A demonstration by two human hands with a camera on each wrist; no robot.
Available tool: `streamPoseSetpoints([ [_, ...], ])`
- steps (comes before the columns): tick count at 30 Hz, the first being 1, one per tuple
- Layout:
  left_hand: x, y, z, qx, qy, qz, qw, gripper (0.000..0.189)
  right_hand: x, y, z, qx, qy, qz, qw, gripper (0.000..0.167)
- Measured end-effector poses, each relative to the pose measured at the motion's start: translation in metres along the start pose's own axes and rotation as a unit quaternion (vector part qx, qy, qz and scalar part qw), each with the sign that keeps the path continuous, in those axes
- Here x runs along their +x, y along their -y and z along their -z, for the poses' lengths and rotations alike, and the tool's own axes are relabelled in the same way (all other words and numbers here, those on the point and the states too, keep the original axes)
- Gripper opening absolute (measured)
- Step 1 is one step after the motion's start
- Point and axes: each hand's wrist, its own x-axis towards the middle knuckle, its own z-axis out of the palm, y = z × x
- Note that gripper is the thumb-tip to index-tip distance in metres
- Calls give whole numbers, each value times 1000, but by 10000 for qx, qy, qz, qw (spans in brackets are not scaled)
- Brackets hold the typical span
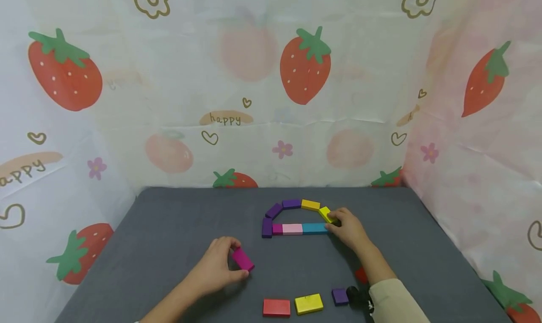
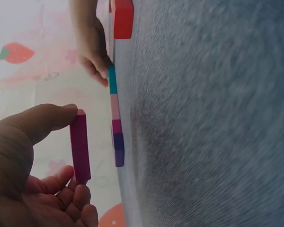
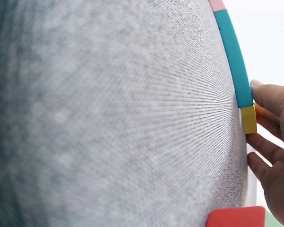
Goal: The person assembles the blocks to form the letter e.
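My left hand (image 1: 216,266) pinches a magenta block (image 1: 243,259) between thumb and fingers, above the grey tabletop; the left wrist view shows the same magenta block (image 2: 79,146) held on end. At the right end of a half-ring of blocks, my right hand (image 1: 349,229) grips a yellow block (image 3: 249,119) that meets the teal block (image 3: 234,56). Its fingers partly hide that corner. The straight side runs from a purple block (image 1: 267,227) through magenta and pink (image 1: 292,229) to teal. Purple blocks (image 1: 291,204) and yellow blocks (image 1: 311,204) form the curve.
Near the front lie a red block (image 1: 276,307), a yellow block (image 1: 309,304) and a small purple block (image 1: 340,296). Another red block (image 1: 361,275) is partly hidden by my right forearm. A strawberry-patterned cloth (image 1: 262,55) stands behind and on both sides of the grey table (image 1: 178,219).
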Motion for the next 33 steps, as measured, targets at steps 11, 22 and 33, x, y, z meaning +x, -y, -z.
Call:
streamPoseSetpoints([
  [11, 20, -3, 2, -151, 134, -278, 9994, 61, -1, -2, 0, 22, -26, -9, 10000, 40],
  [22, 42, -13, -7, -240, 295, -481, 9981, 61, -2, 0, 1, 52, -4, -47, 10000, 40],
  [33, 62, -16, -23, -112, 438, -605, 9971, 61, 1, -2, 0, 48, -26, -95, 9999, 40],
])
